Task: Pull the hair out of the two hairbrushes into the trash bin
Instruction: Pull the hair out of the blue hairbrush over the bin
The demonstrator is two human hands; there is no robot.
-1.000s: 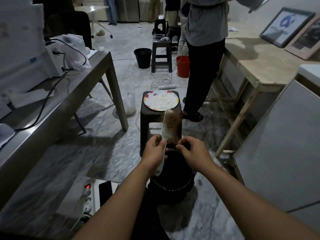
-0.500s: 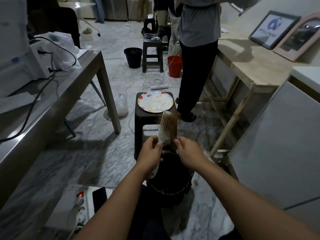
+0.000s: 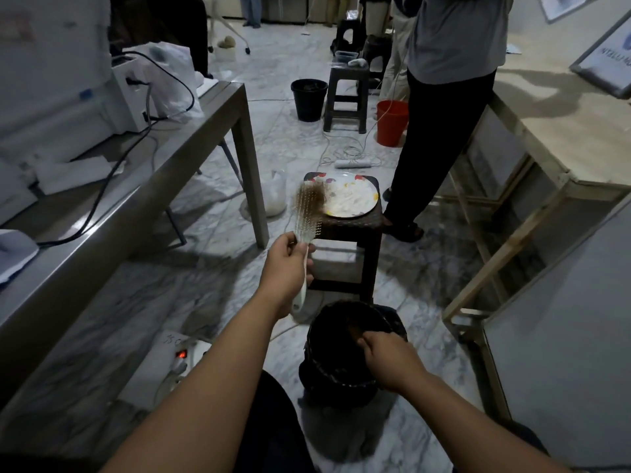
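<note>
My left hand [image 3: 288,269] grips the handle of a white hairbrush [image 3: 307,216] and holds it upright. Brown hair still clings to the upper bristles. My right hand [image 3: 389,356] is down over the mouth of the black trash bin [image 3: 327,370] on the floor, fingers curled and pinching a tuft of brown hair [image 3: 355,331] just inside the rim. A second hairbrush is not visible.
A dark stool [image 3: 368,233] with a patterned plate [image 3: 351,199] stands just beyond the bin. A person [image 3: 444,97] stands at its right. A metal table [image 3: 136,172] runs along the left, a wooden table [image 3: 563,138] along the right. A power strip [image 3: 177,363] lies on the floor near me.
My right hand has left the brush and dropped down to the bin with a tuft of hair. My left hand has carried the brush up and to the left.
</note>
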